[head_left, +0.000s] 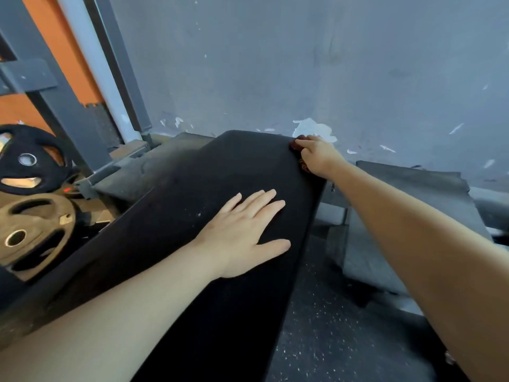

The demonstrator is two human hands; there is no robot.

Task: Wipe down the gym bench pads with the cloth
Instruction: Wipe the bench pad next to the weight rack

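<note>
A long black bench pad (192, 194) runs from the bottom of the view up to the grey wall. My left hand (245, 232) lies flat on the pad's middle, fingers straight and spread. At the pad's far right corner my right hand (319, 155) grips a dark reddish-brown cloth (298, 144) and presses it against the pad's edge. Most of the cloth is hidden under that hand; small bits show at the fingertips and below the palm.
Two weight plates, one black (30, 161) and one bronze (33, 232), lie left of the bench beside a grey steel rack frame (68, 106). A grey wall (303, 64) with chipped paint stands just beyond. Grey mats (399, 216) and speckled rubber floor (330, 326) are on the right.
</note>
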